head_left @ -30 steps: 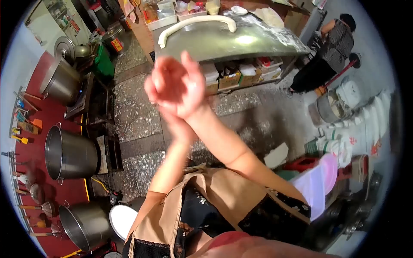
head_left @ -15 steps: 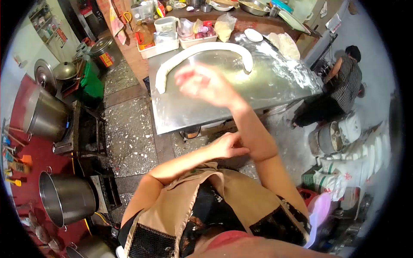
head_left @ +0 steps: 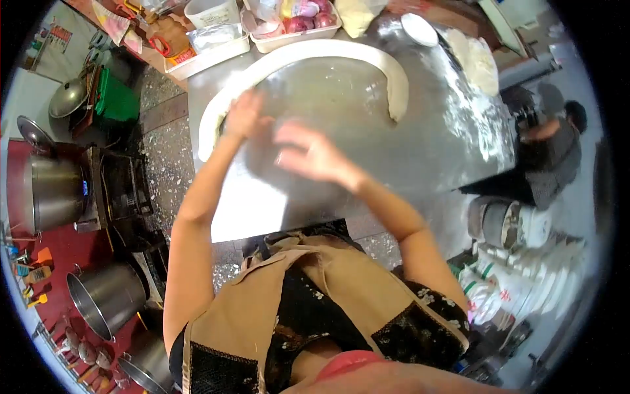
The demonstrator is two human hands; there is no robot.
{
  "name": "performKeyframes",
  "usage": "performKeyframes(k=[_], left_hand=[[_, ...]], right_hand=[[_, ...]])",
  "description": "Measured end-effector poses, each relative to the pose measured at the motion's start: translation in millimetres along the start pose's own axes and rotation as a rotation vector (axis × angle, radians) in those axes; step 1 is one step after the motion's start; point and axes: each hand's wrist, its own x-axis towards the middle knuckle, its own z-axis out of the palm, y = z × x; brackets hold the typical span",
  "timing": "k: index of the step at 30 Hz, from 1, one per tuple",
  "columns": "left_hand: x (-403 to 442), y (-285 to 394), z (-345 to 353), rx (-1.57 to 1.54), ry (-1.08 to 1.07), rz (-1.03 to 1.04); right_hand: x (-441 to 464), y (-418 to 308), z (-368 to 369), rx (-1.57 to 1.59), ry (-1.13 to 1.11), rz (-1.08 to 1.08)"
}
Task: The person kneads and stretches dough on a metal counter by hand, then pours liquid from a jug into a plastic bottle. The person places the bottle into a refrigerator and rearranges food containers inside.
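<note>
Arching beyond the left hand (head_left: 244, 117) and the right hand (head_left: 310, 154), one pale dough rope (head_left: 315, 48) lay on the table (head_left: 341, 180), one limb beside the left hand, the other ending to the right of the right hand. The hands were apart. The right, fingers spread, held nothing; the left, blurred and uncurled, overlapped the near limb, though from where I stood contact could not be told. The rope was judged soft, fairly heavy for its length and apt to stretch or sag, thus best supported from beneath at several places and not by one end. Counted: one rope; two trays, a left tray (head_left: 213, 62) and an onion tray (head_left: 295, 37), both beyond the hands, at least two red onions (head_left: 300, 25) showing; one white bowl (head_left: 419, 30) and one flat pale piece (head_left: 481, 69), dough or cloth, beyond and right; three steel pots (head_left: 118, 289), far left; one co-worker (head_left: 558, 154), well to the right.
</note>
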Motion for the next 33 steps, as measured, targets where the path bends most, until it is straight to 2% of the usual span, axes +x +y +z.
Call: performKeyframes(k=[1,2,3,4,6,7,9,10,12,13,14,16,17,18,20,22,23,24,25,26,27,28,29,30,32,33], left_hand=[[15,-27,3,0.000,0.069,-0.116],[26,-59,15,-0.133,0.087,-0.235],[39,-71,7,-0.118,0.034,-0.409],[48,-89,11,-0.114,0.026,-0.429],[62,-119,27,-0.050,0.068,-0.672],[65,-121,40,-0.047,0.057,-0.686],[69,-122,67,-0.025,-0.016,-0.707],[68,-111,65,-0.025,-0.020,-0.722],[65,-71,30,0.005,-0.103,-0.519],[63,-63,17,-0.103,-0.160,-0.508],[55,-58,22,-0.102,-0.165,-0.516],[38,-47,35,0.088,-0.045,-0.415],[22,-24,34,0.106,0.146,-0.201],[0,1,37,0.161,0.161,-0.148],[-51,46,39,0.028,0.245,0.010],[-110,86,29,-0.059,0.104,-0.044],[-130,99,14,-0.170,0.073,-0.073],[-153,106,0,-0.233,0.032,-0.129],[-166,120,-7,-0.292,0.206,-0.447],[-176,131,-13,-0.346,0.376,-0.769],[-184,124,-2,-0.602,0.435,-1.242],[-184,110,11,-0.867,0.495,-1.709],[-174,98,14,-1.134,0.417,-1.715],[-174,81,36,-1.491,0.400,-1.667],[-146,74,65,-1.063,0.461,-1.885],[-152,65,87,-0.957,0.398,-1.812]], right_hand=[[22,62,-36,-0.263,0.236,0.028],[42,88,-84,-0.533,0.288,0.101],[67,117,-132,-0.687,0.319,0.089],[88,154,-173,-0.880,0.373,0.030],[127,218,-247,-0.996,0.294,0.262],[132,231,-258,-0.988,0.278,0.266],[147,239,-276,-1.237,0.425,0.321],[155,233,-277,-1.234,0.409,0.315],[152,210,-264,-0.958,0.175,0.659],[141,214,-261,-0.953,0.156,0.664],[127,219,-260,-1.047,0.152,0.435],[92,231,-244,-1.151,0.165,0.029],[68,217,-225,-1.200,0.072,0.030],[43,197,-204,-1.158,0.106,-0.088],[0,172,-170,-1.108,0.149,-0.118],[-47,150,-152,-1.063,0.173,-0.121],[-74,146,-147,-1.017,0.121,0.036],[-86,148,-148,-0.971,0.076,0.176],[-87,152,-151,-0.971,0.069,0.166],[-91,154,-153,-0.645,0.533,0.485],[-95,159,-157,-0.265,0.968,0.781],[-97,189,-172,-0.223,0.958,0.889],[-87,219,-185,-0.179,0.946,0.991],[-58,218,-185,-0.172,0.927,0.969],[0,195,-181,-0.190,0.948,1.065],[12,199,-182,-0.183,0.943,1.089]])
